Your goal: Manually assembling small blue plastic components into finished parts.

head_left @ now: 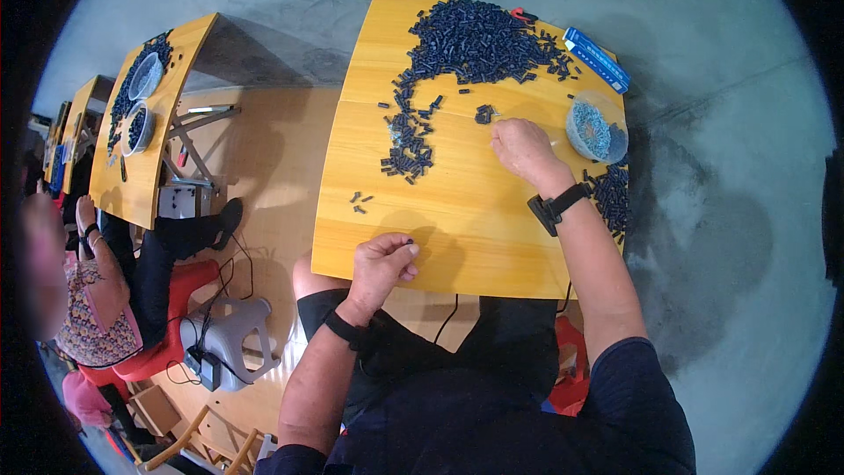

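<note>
Near the table's front edge my left hand (380,271) is closed, thumb against fingers, with the tip of a small black piece (410,242) showing between them. Farther forward and to the right, my right hand (525,151) is over the tabletop with its fingertips drawn together; what they hold, if anything, is too small to make out. Just beyond those fingertips lies a little cluster of black pieces (483,113). Several loose small bits (360,203) rest left of centre, beyond my left hand.
A large heap of short black cylindrical pieces (470,40) covers the far part of the yellow table (475,202), trailing into a smaller pile (409,157). At right stand a clear tub of light-blue bits (591,130), more black pieces (608,198) and a blue box (598,60). Another person sits left.
</note>
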